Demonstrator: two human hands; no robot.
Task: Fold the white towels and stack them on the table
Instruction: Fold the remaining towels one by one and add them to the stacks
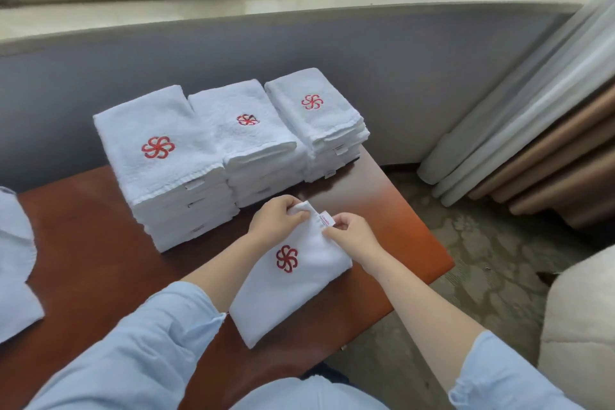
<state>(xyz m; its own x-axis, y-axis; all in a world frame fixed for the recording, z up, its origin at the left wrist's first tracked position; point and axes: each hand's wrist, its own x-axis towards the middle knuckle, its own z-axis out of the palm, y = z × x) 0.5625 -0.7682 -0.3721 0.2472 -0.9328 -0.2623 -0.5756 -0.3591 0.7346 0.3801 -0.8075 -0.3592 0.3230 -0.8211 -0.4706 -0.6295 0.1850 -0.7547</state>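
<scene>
both hands (278,220) pinching folded towel (289,280), table (100,243)

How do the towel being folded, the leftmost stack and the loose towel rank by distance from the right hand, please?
1. Towel being folded, pinched by the right hand itself.
2. Leftmost stack, behind and to the left.
3. Loose towel, far left.
</scene>
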